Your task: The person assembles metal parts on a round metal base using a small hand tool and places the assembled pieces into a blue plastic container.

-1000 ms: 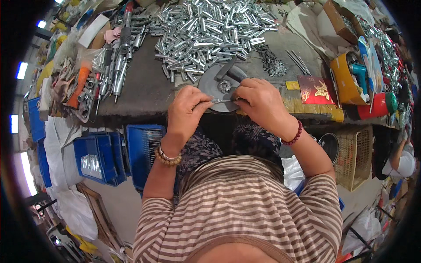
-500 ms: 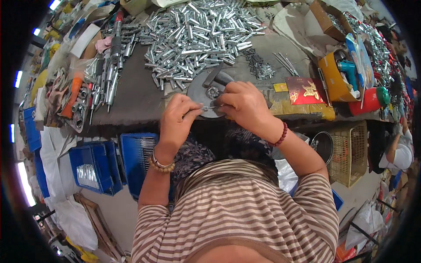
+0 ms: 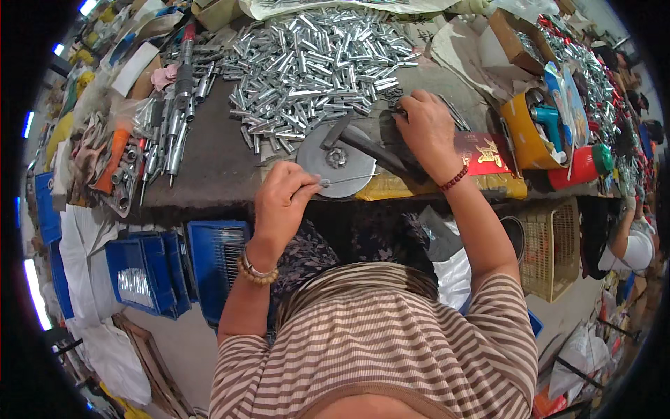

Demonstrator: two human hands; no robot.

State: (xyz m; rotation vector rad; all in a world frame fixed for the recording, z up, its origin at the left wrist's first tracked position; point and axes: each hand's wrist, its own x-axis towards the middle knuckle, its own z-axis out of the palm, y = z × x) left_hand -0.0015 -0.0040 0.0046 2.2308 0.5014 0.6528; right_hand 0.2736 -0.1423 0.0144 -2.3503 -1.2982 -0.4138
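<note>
Just left of the round grey metal disc [image 3: 317,155], my left hand [image 3: 283,199] pinches one end of a thin metal rod [image 3: 356,179], whose free end points right across the disc's near edge. A small silvery fitting shows at the fingertips. A hammer [image 3: 380,155] rests with its head on the disc and its handle slanting toward the near right. My right hand [image 3: 427,129] is over the small dark metal pieces [image 3: 391,96], mostly covering them. Its fingertips are drawn together; whether a piece is between them is hidden. Beyond the disc lies a big heap of silvery metal tubes [image 3: 314,59].
Screwdrivers and sockets [image 3: 178,133] crowd the left of the bench. On the right are a red card [image 3: 481,155], a yellow container [image 3: 527,133] and a red bottle with a green cap [image 3: 576,171]. Blue bins [image 3: 143,272] and a beige basket [image 3: 551,244] stand below.
My right hand has moved from the disc to the small dark pieces at the far right. My left hand has stayed near the disc, and the rod is now visible.
</note>
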